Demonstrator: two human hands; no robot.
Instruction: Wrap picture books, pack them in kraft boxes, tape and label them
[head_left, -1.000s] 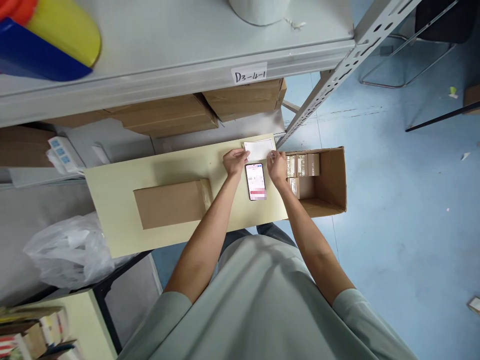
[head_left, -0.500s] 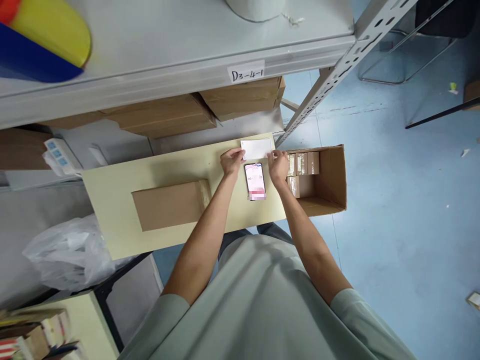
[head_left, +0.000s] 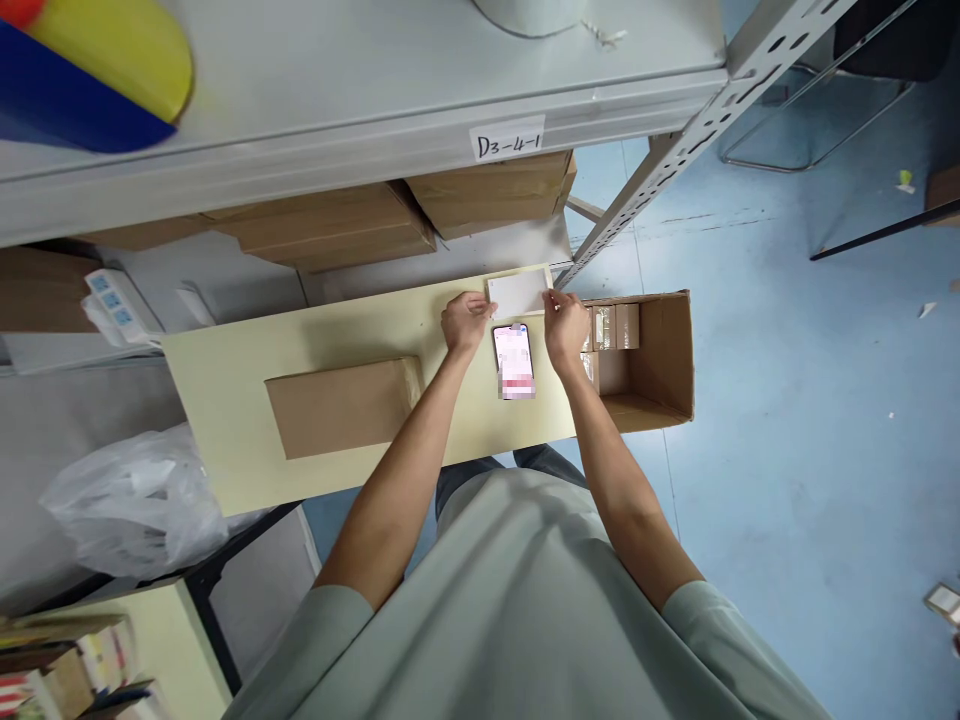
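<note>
A flat white rectangular item (head_left: 518, 294) lies over the far right end of the pale yellow table (head_left: 225, 400). My left hand (head_left: 466, 320) pinches its left edge, and my right hand (head_left: 564, 318) has its fingers closed on the right edge. Just below the white item, between my forearms, a phone (head_left: 514, 362) lies face up with a lit, partly blurred screen. To the left on the table rests a closed brown carton (head_left: 341, 408).
An open cardboard box (head_left: 660, 365) with several small taped boxes stands against the table's right end. Grey shelving (head_left: 360, 130) with brown cartons runs along the far side. A plastic bag (head_left: 142, 505) sits at the left.
The white item has shifted slightly right and its surface looks greyer, with a pale rim at its right. My right hand has moved a little right. The view has shifted slightly.
</note>
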